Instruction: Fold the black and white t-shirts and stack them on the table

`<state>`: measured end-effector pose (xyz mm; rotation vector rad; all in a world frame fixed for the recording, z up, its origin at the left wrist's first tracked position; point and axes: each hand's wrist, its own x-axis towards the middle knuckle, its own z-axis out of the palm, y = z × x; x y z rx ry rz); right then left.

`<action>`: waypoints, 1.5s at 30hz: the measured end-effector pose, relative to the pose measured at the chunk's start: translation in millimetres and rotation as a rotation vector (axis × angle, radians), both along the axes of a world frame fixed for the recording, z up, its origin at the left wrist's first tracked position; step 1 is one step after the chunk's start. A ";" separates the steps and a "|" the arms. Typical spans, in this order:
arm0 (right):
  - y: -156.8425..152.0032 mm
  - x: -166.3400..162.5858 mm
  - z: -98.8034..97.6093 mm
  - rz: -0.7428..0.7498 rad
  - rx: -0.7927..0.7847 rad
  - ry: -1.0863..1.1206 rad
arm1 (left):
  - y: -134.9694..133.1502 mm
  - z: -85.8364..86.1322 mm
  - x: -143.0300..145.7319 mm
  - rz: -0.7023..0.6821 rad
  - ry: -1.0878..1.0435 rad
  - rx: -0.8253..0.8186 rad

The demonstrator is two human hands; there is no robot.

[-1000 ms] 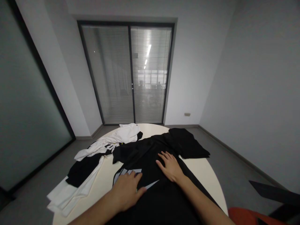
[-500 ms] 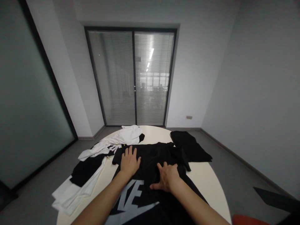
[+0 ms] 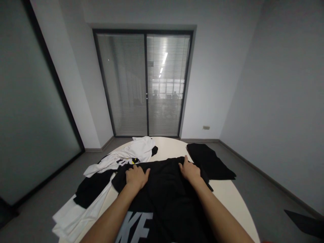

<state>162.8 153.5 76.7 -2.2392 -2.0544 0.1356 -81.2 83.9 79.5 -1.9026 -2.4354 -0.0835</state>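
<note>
A black T-shirt [image 3: 167, 189] with large grey letters lies spread over the front of the table. My left hand [image 3: 136, 177] rests palm down near its left shoulder, thumb held out from bent fingers. On the right shoulder lies my right hand [image 3: 191, 170], its index finger stretched towards the far edge and its thumb apart. Both hands touch the cloth, and I see no clear pinch in either. The near end of the shirt runs out of the picture.
White and black clothes [image 3: 139, 148] lie heaped along the left side of the round cream table [image 3: 234, 202]. At the far right of it is a folded black garment [image 3: 209, 162]. Beyond stands a glazed door [image 3: 146, 84] with blinds.
My right hand has moved forward and right, to the shirt's far edge. My left hand has shifted slightly left and nearer. The lettering sits closer to me, and the cloth between looks smoother.
</note>
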 end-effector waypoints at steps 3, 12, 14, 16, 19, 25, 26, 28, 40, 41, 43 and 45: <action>10.5 6.0 -11.2 -0.036 -0.011 0.017 | 4.3 -14.6 -6.7 -0.019 0.009 0.108; 13.4 24.7 -36.5 0.043 0.407 0.199 | 24.3 -49.3 -34.0 -0.047 -0.054 0.223; 13.4 27.2 -35.5 0.044 0.468 0.204 | 24.9 -50.0 -34.4 -0.049 -0.059 0.235; 13.3 28.7 -35.4 0.045 0.439 0.184 | 23.0 -48.0 -33.7 -0.062 -0.064 0.244; 13.4 29.9 -36.9 0.014 0.333 0.150 | 17.4 -41.1 -32.6 -0.105 -0.083 0.293; 10.0 27.1 -36.6 -0.017 0.230 0.138 | 6.3 -27.8 -27.3 -0.396 -0.156 0.352; 9.0 26.5 -36.4 0.007 0.209 0.119 | 4.9 -27.1 -25.4 -0.416 -0.171 0.344; 7.6 25.9 -37.1 0.052 0.205 0.097 | 2.5 -27.0 -21.3 -0.409 -0.192 0.343; 8.8 23.4 -38.7 0.041 0.260 0.124 | -1.2 -19.1 -17.3 -0.492 -0.139 0.320; 7.1 22.9 -36.3 0.043 0.258 0.081 | -1.8 -17.3 -16.1 -0.489 -0.135 0.337; 3.3 23.1 -32.1 0.023 0.271 -0.016 | -2.8 -14.9 -14.6 -0.468 -0.120 0.389; -0.1 24.4 -28.7 -0.019 0.286 -0.093 | -3.5 -14.2 -15.0 -0.492 -0.101 0.403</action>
